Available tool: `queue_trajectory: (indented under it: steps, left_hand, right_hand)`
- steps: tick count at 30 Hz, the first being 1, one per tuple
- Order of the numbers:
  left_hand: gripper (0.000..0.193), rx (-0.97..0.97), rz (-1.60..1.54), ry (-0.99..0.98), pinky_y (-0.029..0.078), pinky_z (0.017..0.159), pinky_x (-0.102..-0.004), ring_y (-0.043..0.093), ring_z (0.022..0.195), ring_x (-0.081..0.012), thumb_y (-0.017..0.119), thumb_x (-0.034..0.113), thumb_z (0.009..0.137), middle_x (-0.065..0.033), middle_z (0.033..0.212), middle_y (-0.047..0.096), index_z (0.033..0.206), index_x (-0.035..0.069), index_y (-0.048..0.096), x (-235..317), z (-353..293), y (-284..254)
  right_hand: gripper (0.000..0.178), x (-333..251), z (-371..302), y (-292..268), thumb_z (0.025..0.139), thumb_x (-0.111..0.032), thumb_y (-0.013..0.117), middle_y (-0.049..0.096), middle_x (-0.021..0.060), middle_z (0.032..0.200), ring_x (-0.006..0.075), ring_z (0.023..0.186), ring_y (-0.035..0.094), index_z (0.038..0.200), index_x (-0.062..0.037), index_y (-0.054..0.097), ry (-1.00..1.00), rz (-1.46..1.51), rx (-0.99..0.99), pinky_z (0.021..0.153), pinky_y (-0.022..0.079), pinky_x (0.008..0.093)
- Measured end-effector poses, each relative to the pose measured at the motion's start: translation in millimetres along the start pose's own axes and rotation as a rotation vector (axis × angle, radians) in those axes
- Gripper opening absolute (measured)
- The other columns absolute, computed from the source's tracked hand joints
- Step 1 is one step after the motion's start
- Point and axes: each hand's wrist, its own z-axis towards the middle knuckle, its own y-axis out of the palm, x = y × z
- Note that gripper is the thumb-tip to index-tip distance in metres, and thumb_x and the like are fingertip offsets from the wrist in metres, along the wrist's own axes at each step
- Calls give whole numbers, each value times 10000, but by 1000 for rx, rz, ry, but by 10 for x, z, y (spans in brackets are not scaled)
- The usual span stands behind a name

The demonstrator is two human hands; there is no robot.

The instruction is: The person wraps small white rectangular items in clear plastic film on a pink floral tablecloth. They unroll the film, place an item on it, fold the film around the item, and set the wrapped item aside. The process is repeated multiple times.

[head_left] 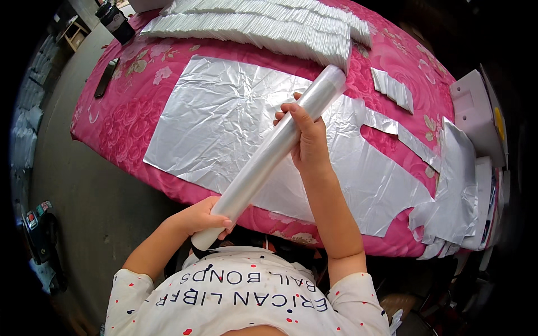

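Observation:
A long roll of clear plastic film (pixel 269 154) is held slantwise above the table, its far end up to the right. Around its lower end, close to my body, my left hand (pixel 210 217) is closed. My right hand (pixel 307 131) wraps the roll nearer its far end, thumb on top. Beneath the roll lies a large creased silver plastic sheet (pixel 196 112), shaped like a bag or apron, with cut-out curves and a strap-like strip (pixel 412 140) on its right side.
Rows of folded white packets (pixel 252 28) stand along the far side of the pink floral tablecloth (pixel 120 131). A few more packets (pixel 392 89) lie at right, by a white box (pixel 473 106). A phone (pixel 106 77) and a black bottle (pixel 115 22) are at the far left.

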Motion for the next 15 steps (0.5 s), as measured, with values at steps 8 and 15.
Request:
queue_trajectory:
  steps: [8,15]
  left_hand:
    - [726,-82,-275,-236,449,515,-242,543,523,-118,724,327,688,-63,624,534,1228,-77,455,-501,-306,-196]
    - [706,-153,-570,-251,447,480,-250,522,490,-128,703,279,689,-75,602,519,1207,-123,442,-613,-382,-232]
  right_hand:
    - [270,-519,320,-1005,889,-226,571,629,39,949,60,779,536,1089,-44,590,15,-546,169,682,428,209]
    - [254,-508,236,-947,888,-255,575,630,2,884,19,627,489,1017,-45,635,226,-776,-72,534,357,159]
